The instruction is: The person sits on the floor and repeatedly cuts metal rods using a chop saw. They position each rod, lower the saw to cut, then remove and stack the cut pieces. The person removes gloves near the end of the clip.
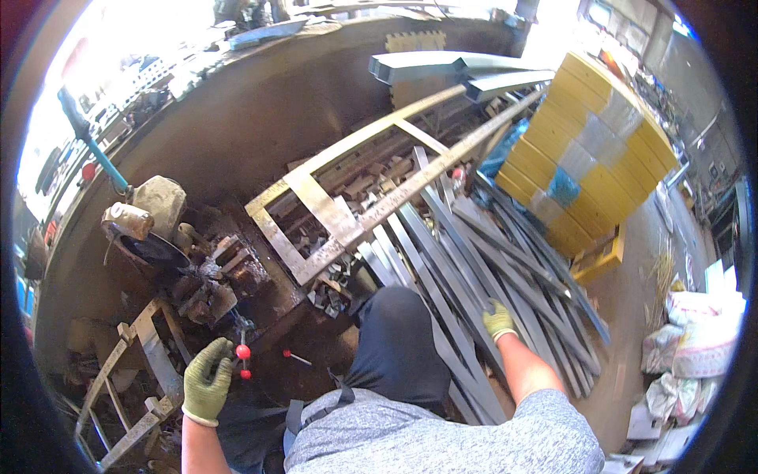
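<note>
My left hand [208, 382], in a yellow-green work glove, is raised beside the red ball knobs [243, 351] of a clamp handle. Its fingers are loosely bent, apart from the thumb, and nothing shows in them. Above the knobs is the rusty clamp [241, 265] of a cut-off saw [150, 229] with a dark disc and a blue lever. To the right my gloved right hand [499, 320] reaches down onto a pile of grey metal tubes [474, 276], fingers closed over one tube. The undersides of those fingers are hidden.
A worn metal frame [379, 197] lies beyond my knee over small cut-off pieces. Yellow stacked boxes [588, 150] stand at the far right, white sacks [703, 340] at the right edge. Another welded frame [130, 379] stands at lower left, and a brown panel [260, 103] runs behind.
</note>
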Action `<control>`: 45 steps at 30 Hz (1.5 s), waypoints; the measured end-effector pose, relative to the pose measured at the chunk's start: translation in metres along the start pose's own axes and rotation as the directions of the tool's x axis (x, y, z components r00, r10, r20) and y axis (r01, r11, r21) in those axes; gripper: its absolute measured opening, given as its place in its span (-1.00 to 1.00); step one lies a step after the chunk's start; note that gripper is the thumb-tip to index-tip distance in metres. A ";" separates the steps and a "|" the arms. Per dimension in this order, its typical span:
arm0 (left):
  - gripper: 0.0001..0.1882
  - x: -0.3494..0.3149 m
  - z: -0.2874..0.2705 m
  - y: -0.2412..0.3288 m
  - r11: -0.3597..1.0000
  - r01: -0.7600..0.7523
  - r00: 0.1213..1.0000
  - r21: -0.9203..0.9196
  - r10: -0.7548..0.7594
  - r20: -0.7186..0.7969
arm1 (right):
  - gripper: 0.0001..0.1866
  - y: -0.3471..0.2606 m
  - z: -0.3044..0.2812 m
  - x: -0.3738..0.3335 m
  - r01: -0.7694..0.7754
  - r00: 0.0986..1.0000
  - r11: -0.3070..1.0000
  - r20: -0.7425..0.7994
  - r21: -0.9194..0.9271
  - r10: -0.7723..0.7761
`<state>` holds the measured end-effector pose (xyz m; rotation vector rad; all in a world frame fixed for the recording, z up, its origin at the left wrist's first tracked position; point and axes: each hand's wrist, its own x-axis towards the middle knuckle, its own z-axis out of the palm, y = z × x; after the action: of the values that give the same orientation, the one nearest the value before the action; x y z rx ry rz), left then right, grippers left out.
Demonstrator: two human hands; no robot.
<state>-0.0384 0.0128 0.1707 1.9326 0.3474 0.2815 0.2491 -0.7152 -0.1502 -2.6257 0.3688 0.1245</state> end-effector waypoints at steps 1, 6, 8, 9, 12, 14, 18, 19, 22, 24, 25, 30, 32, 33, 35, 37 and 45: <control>-0.59 0.002 0.001 0.002 1.000 -0.023 1.000 0.001 0.023 -0.003 | -0.39 -0.036 0.009 0.015 0.056 0.998 0.994 -0.005 0.095 -0.055; -0.59 0.019 -0.001 0.011 0.995 0.010 1.000 -0.094 -0.007 0.028 | -0.51 -0.252 -0.004 0.086 0.313 0.948 0.768 -0.138 0.558 -0.286; -0.59 0.034 -0.001 0.015 0.993 -0.011 0.999 -0.116 0.016 0.043 | -0.41 -0.353 -0.029 0.118 0.189 0.944 0.546 0.002 0.816 -0.330; -0.61 0.043 0.000 0.017 0.980 -0.011 0.998 -0.201 0.023 0.059 | -0.33 -0.406 -0.037 0.129 0.311 0.908 0.423 -0.135 0.851 -0.396; -0.65 0.075 0.003 0.026 0.972 -0.207 0.974 -0.115 0.216 0.075 | -0.02 -0.544 -0.075 0.153 0.299 0.856 0.272 -0.131 0.915 -0.500; -0.63 0.095 0.005 0.032 0.956 -0.285 0.955 -0.066 0.289 0.063 | -0.06 -0.627 -0.097 0.169 0.231 0.884 0.079 -0.176 0.970 -0.433; -0.55 0.122 -0.004 0.043 0.910 -0.402 0.912 0.100 0.388 0.135 | -0.27 -0.724 -0.124 0.193 0.182 0.957 -0.186 -0.218 0.965 -0.193; -0.54 0.125 -0.007 0.044 0.903 -0.412 0.907 0.123 0.392 0.156 | -0.30 -0.733 -0.125 0.198 0.229 0.952 -0.192 -0.261 0.954 -0.161; -0.62 0.129 -0.016 0.041 0.930 -0.343 0.929 0.133 0.315 0.196 | -0.37 -0.746 -0.120 0.214 0.344 0.929 -0.190 -0.363 0.919 -0.076; -0.63 0.128 -0.019 0.034 0.948 -0.303 0.944 0.100 0.285 0.165 | -0.41 -0.746 -0.113 0.221 0.361 0.925 -0.192 -0.377 0.913 -0.049; -0.64 0.127 -0.020 0.030 0.949 -0.307 0.944 0.078 0.293 0.149 | -0.54 -0.746 -0.110 0.224 0.349 0.922 -0.268 -0.380 0.898 -0.072; -0.63 0.128 -0.024 0.015 0.959 -0.281 0.949 0.030 0.273 0.156 | -0.62 -0.740 -0.095 0.230 0.167 0.980 -0.312 -0.192 0.935 -0.050; -0.62 0.133 -0.027 0.017 0.948 -0.317 0.935 0.023 0.308 0.177 | -0.63 -0.730 -0.081 0.224 0.135 0.987 -0.330 -0.155 0.935 -0.036; -0.61 0.137 -0.028 0.020 0.936 -0.350 0.921 0.029 0.339 0.193 | -0.65 -0.726 -0.074 0.220 0.128 0.988 -0.387 -0.152 0.913 -0.032; -0.57 0.149 -0.028 0.030 0.898 -0.437 0.881 0.047 0.417 0.221 | -0.68 -0.711 -0.046 0.202 0.132 0.991 -0.319 -0.135 0.938 0.014; -0.50 0.168 -0.020 0.043 0.840 -0.537 0.829 0.075 0.509 0.233 | -0.63 -0.695 -0.013 0.172 0.032 0.999 -0.268 -0.027 0.963 0.021; -0.02 0.289 0.105 0.116 0.646 -0.543 0.834 0.537 0.492 0.252 | -0.64 -0.629 0.123 -0.010 -0.114 0.937 -0.181 0.045 0.977 -0.346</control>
<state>0.2795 -0.0115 0.2484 2.6473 -0.2380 0.5121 0.4138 -0.1213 0.0264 -0.8640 -0.0153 0.0989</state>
